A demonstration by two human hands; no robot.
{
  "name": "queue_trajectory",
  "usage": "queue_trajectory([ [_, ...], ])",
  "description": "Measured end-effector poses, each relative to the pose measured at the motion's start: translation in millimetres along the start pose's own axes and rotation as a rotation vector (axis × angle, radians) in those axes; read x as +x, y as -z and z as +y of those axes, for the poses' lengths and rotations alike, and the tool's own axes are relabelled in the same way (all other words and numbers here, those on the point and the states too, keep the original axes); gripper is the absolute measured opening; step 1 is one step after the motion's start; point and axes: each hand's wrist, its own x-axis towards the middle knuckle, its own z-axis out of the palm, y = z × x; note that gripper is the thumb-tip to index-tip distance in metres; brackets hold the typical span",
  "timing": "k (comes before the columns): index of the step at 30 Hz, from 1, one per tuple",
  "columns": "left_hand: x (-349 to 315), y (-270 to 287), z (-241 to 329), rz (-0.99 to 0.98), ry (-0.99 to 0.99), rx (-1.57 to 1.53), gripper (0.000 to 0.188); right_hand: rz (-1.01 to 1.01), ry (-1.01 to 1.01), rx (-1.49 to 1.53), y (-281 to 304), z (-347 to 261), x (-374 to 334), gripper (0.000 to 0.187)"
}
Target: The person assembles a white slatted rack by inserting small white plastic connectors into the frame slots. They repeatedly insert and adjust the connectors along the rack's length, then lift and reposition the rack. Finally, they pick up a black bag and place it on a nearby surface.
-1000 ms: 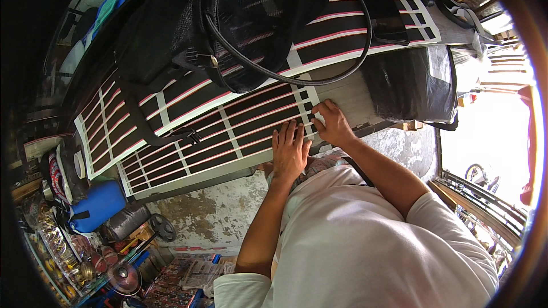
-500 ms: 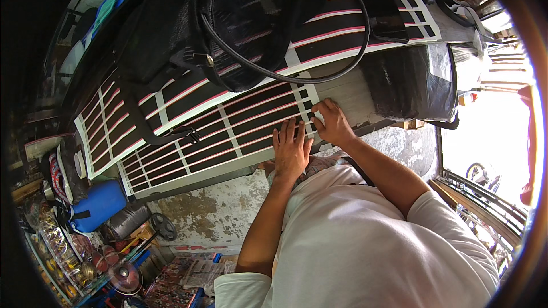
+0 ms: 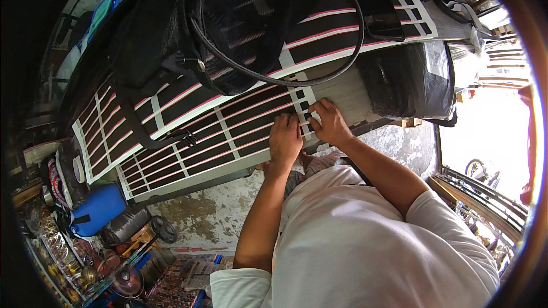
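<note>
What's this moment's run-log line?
left hand: on nearer striped sheet | right hand: at sheet's right end | black mesh bag: on farther sheet

Head camera: the left one of a side-by-side fisheye pair, worn above the lower striped sheet (image 3: 214, 151), on the wearer's side of it.
Facing: steeply down, the white shirt (image 3: 365, 239) large in the foreground below the sheet.
Hands: left hand (image 3: 285, 137) and right hand (image 3: 331, 124) at the sheet's right end, farther off than the shirt.
Breadth: from the blue container (image 3: 98, 210) left of the sheet to the bright opening (image 3: 485, 128) right of it.
</note>
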Motion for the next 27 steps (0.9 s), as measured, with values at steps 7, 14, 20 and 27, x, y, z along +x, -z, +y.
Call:
queue_trajectory([
  [7,4.9,2.7,1.6,-0.056,-0.017,0.009,0.021,0.006,0.008,0.001,0.2,0.3,-0.5,0.029],
  [14,9.4,3.1,-2.1,-0.056,-0.072,-0.017,0.019,0.007,0.012,0.011,-1.0,2.6,0.1,0.030],
  [20,8.2,4.6,-4.5,-0.097,-0.031,-0.030,0.020,0.001,0.006,-0.001,0.1,1.3,0.0,0.029],
  [27,16.5,5.7,2.1,-0.113,-0.075,-0.016,0.022,-0.032,-0.024,0.024,0.8,1.5,0.5,0.031],
])
